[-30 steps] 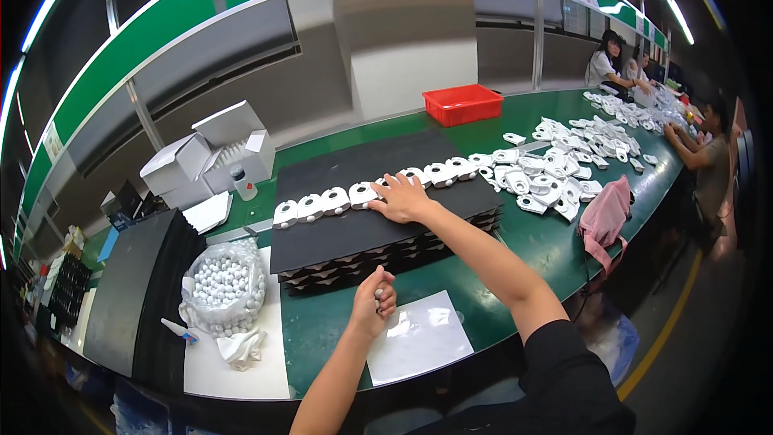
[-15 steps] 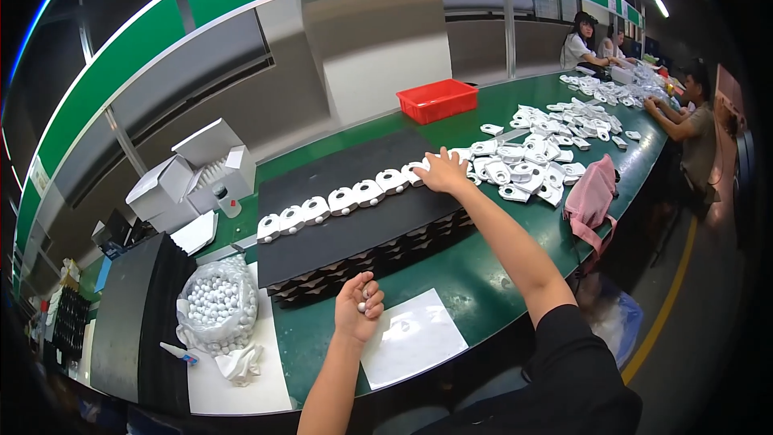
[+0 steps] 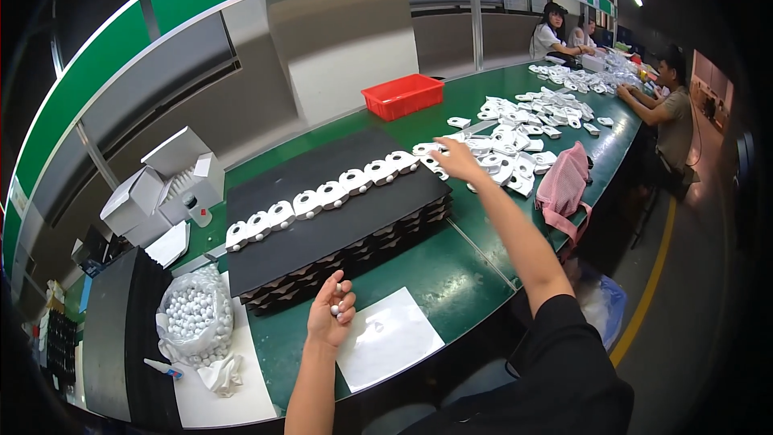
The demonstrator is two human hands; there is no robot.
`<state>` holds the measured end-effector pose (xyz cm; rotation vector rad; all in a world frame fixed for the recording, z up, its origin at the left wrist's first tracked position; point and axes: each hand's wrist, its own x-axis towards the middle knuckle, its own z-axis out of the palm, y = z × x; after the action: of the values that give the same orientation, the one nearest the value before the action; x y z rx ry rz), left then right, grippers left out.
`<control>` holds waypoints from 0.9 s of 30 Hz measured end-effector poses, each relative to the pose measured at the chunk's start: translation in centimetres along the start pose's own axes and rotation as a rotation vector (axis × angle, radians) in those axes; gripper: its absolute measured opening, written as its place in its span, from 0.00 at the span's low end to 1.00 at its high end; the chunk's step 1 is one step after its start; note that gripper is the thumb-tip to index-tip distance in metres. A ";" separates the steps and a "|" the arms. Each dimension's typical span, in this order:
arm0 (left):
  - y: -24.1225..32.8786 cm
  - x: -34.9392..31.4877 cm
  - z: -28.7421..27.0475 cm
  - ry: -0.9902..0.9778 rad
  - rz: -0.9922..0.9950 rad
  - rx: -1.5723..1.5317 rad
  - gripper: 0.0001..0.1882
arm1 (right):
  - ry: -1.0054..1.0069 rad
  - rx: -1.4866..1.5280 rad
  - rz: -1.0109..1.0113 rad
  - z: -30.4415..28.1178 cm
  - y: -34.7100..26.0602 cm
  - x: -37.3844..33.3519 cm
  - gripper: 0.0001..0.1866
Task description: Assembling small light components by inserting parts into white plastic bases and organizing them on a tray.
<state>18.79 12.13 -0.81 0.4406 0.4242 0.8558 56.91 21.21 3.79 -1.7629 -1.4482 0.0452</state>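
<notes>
The long green tabletop (image 3: 451, 274) runs ahead of you, and on it sits the stack of black foam sheets (image 3: 338, 217), its top sheet carrying a row of white moulded plastic housings (image 3: 322, 196) that runs from its near-left end toward its far-right corner. Just beyond that corner lies the loose pile of the same white housings (image 3: 515, 145), and your right hand (image 3: 457, 159) is stretched out over its near edge, fingers loosely spread and not visibly closed on any piece. Your left hand (image 3: 332, 312) waits low, near the front of the stack, cupped palm-up and pinching a few small white balls (image 3: 338, 300) between thumb and fingertips. Keep that hand curled so nothing rolls off. With the right hand, it seems best to take one housing cleanly from the pile's edge rather than rake several, and to set it at the right end of the row. More balls sit in the clear plastic bag (image 3: 193, 318) at your left.
</notes>
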 end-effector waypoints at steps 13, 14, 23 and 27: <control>-0.5 -0.1 0.2 0.067 0.050 0.153 0.16 | -0.107 -0.597 0.296 -9.6 4.7 -8.3 0.28; -0.4 -0.2 0.2 0.049 0.058 0.152 0.17 | -0.113 -0.596 0.291 -9.9 3.8 -8.7 0.28; -0.2 -0.8 1.1 -0.007 0.130 0.157 0.12 | -0.205 0.015 -0.022 -7.3 -4.3 -15.6 0.09; -0.2 -0.4 0.9 -0.017 0.146 0.193 0.12 | -0.448 0.721 0.085 -2.0 -9.9 -20.7 0.06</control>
<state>19.14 11.47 -0.13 0.6628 0.4648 0.9552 43.14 2.86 1.64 -1.2420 -1.4045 0.9380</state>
